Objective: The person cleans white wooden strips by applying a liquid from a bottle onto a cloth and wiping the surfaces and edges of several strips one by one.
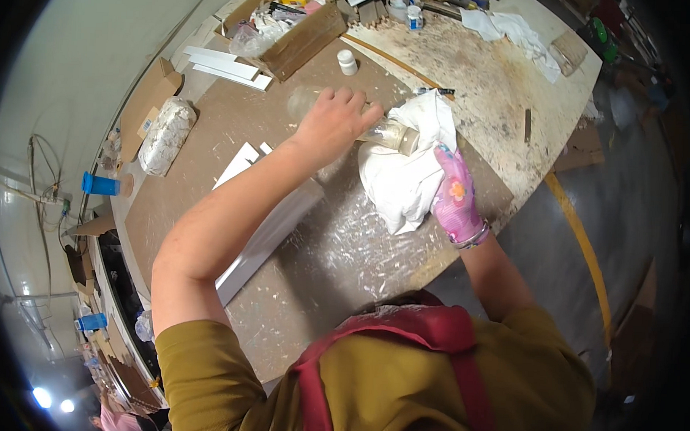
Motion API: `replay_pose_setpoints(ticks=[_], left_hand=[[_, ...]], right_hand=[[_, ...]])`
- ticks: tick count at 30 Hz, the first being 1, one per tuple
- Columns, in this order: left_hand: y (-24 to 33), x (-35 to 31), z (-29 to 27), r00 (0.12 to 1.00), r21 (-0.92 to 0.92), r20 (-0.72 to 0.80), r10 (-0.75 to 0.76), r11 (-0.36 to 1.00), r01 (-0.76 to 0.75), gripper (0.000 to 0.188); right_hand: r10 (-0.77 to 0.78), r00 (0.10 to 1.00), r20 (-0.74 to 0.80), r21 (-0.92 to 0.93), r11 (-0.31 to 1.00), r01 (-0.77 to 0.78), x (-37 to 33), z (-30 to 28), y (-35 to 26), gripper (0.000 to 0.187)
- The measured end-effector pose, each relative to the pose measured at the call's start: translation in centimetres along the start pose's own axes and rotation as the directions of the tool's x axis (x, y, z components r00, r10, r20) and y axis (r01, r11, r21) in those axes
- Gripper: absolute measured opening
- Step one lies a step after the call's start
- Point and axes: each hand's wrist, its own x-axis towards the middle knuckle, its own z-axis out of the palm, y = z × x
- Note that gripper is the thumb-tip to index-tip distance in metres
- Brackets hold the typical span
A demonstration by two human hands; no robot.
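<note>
My bare left hand [337, 124] is wrapped from above round a clear bottle [391, 136], which lies tilted over the table. The bottle's narrower end points right, against a crumpled white cloth [395, 187]; its wide end shows faintly beyond my knuckles. In a pink flowered glove, my right hand [456, 193] grips the cloth's right side. Folds of cloth hide some of the gloved fingertips. My left palm and the middle of the bottle are covered by the hand itself.
White flat strips [272, 224] lie under my left forearm. A small white jar [347, 62] stands beyond the bottle, near a cardboard box [301, 43] of odds and ends. A plastic-wrapped bundle [167, 137] and a blue-topped cup [103, 184] are at the left. The brown-covered table [328, 268] ends close to my body.
</note>
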Motion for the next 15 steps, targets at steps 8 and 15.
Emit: replay_pose_setpoints(ticks=[8, 15], left_hand=[[1.4, 0.0, -1.7, 0.992, 0.113, 0.123, -0.018, 0.994, 0.004, 0.042], [4.0, -0.9, -4.5, 0.987, 0.062, 0.137, 0.088, 0.993, -0.097, 0.051]], right_hand=[[0.370, 0.928, 0.037, 0.332, 0.872, -0.361, -3.2, -2.8, -0.8, 0.043], [0.385, 0.919, 0.082, 0.482, 0.792, -0.375, -2.8, -4.0, 1.0, 0.044]])
